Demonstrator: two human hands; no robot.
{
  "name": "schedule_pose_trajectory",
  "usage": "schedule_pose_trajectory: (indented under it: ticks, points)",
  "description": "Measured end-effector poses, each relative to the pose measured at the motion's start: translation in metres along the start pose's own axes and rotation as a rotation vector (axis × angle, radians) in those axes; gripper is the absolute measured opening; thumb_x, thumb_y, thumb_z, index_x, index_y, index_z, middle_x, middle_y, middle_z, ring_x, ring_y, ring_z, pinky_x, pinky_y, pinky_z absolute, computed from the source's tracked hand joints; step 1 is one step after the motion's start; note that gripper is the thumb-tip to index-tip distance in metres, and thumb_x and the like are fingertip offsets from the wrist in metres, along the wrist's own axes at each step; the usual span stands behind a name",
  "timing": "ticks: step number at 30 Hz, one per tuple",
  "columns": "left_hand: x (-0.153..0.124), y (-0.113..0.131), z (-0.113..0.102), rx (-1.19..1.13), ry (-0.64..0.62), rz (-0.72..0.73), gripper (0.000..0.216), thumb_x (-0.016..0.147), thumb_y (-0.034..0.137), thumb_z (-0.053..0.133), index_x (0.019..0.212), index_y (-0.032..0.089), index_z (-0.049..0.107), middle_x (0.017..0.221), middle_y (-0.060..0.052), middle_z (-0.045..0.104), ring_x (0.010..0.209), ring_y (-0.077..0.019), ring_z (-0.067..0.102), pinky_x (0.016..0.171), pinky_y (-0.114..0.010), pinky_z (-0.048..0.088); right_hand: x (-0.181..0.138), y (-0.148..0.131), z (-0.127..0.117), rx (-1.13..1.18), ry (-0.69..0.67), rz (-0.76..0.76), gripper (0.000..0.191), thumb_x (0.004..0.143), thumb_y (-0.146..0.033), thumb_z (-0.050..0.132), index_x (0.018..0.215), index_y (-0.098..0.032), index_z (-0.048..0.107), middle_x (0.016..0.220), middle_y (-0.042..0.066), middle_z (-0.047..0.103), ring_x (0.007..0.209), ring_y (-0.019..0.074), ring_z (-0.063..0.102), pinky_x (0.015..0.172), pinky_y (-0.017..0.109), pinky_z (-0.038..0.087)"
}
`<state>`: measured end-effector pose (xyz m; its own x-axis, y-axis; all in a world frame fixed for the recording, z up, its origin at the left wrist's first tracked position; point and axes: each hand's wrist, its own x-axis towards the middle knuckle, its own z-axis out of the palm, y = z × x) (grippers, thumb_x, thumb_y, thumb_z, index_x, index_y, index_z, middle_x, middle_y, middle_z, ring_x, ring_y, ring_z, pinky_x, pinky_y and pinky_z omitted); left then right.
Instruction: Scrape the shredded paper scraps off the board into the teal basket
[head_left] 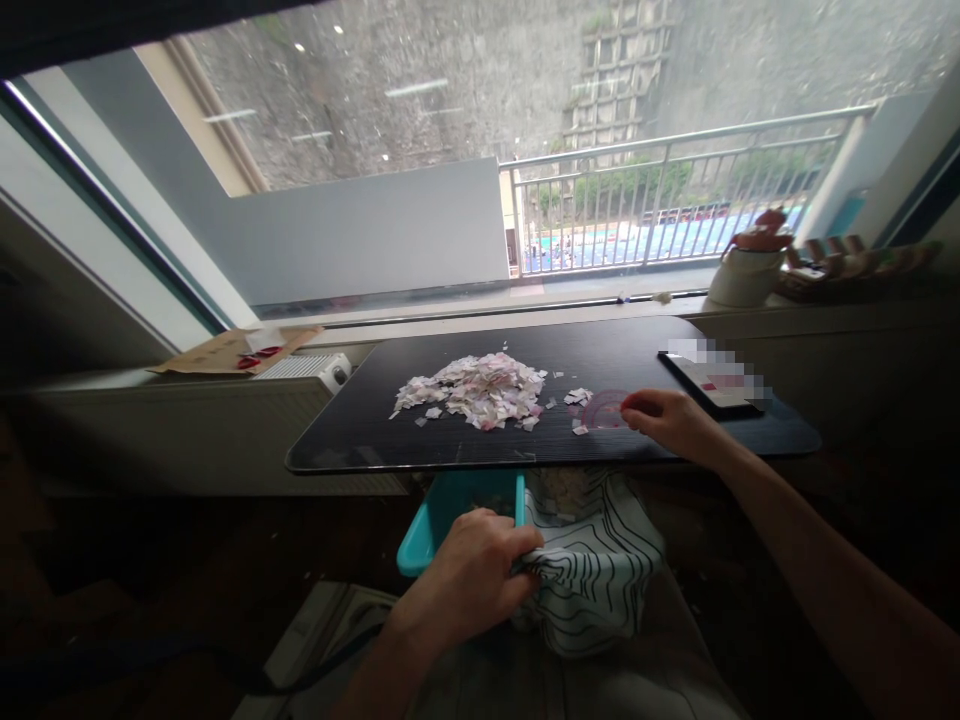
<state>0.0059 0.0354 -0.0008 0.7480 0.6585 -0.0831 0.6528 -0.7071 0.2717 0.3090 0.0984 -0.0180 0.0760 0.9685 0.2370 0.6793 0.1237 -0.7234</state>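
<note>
My left hand (476, 565) is closed on the bunched edge of a white cloth (600, 570) with wavy black lines, below the table's front edge. Paper scraps lie in a fold of this cloth. Beside it, a turquoise tub (426, 525) is partly hidden by my left hand and the table. On the dark table (375, 440) rests a heap of small white and pinkish paper scraps (491, 390). My right hand (675, 425) is over the table's right part, fingertips pinched, at the edge of a clear pinkish round piece (600, 412). Anything between those fingertips is too small to make out.
A tablet-like device (716, 385) lies at the table's right. Behind, on the sill, stands a white pot (742, 275) with a reddish top. To the left are a radiator (307, 370) and brown paper (225, 350) with red-handled scissors (259, 355).
</note>
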Motion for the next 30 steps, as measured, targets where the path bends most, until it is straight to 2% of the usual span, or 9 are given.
schedule_pose_trajectory:
  ticks: [5,11,15,22,30]
  points:
    - [0.001,0.0,-0.001,-0.014,-0.024,-0.009,0.005,0.082,0.023,0.056,0.082,0.021,0.06,0.074,0.0,0.062,0.076,-0.0199,0.056,0.069,-0.029,0.034,-0.007,-0.007,-0.003,0.057,-0.009,0.013,0.025,0.073,-0.039,0.057,0.077,-0.017,0.068,0.067,0.003,0.067,0.063,0.0168,0.059,0.061,0.028,0.045]
    - [0.001,0.0,0.0,0.012,0.0,0.003,0.003,0.081,0.023,0.057,0.08,0.021,0.059,0.072,0.001,0.061,0.074,-0.0194,0.055,0.069,-0.028,0.034,-0.013,-0.009,-0.002,0.147,-0.098,0.023,0.024,0.071,-0.039,0.059,0.075,-0.016,0.067,0.065,0.002,0.064,0.061,0.0152,0.056,0.057,0.027,0.043]
    - [0.001,0.0,-0.001,0.0,-0.01,-0.005,0.004,0.082,0.023,0.056,0.081,0.021,0.059,0.073,0.0,0.061,0.075,-0.0196,0.056,0.069,-0.028,0.035,-0.014,-0.011,0.001,0.213,-0.111,0.023,0.028,0.071,-0.042,0.059,0.079,-0.016,0.067,0.065,0.002,0.063,0.061,0.0149,0.055,0.057,0.027,0.043]
    - [0.001,0.0,0.001,0.005,0.003,0.004,0.002,0.08,0.022,0.057,0.08,0.021,0.059,0.072,0.001,0.061,0.073,-0.0193,0.055,0.068,-0.028,0.034,-0.02,-0.016,-0.002,0.15,-0.226,0.011,0.027,0.072,-0.041,0.058,0.077,-0.016,0.068,0.066,0.001,0.062,0.062,0.0136,0.053,0.057,0.025,0.041]
    - [0.002,0.002,0.0,0.029,0.004,0.028,0.002,0.081,0.023,0.059,0.081,0.021,0.06,0.071,0.0,0.061,0.072,-0.0192,0.056,0.068,-0.028,0.035,-0.016,-0.013,-0.005,0.166,-0.214,0.002,0.025,0.072,-0.039,0.059,0.077,-0.016,0.067,0.067,0.001,0.063,0.062,0.0139,0.053,0.058,0.026,0.042]
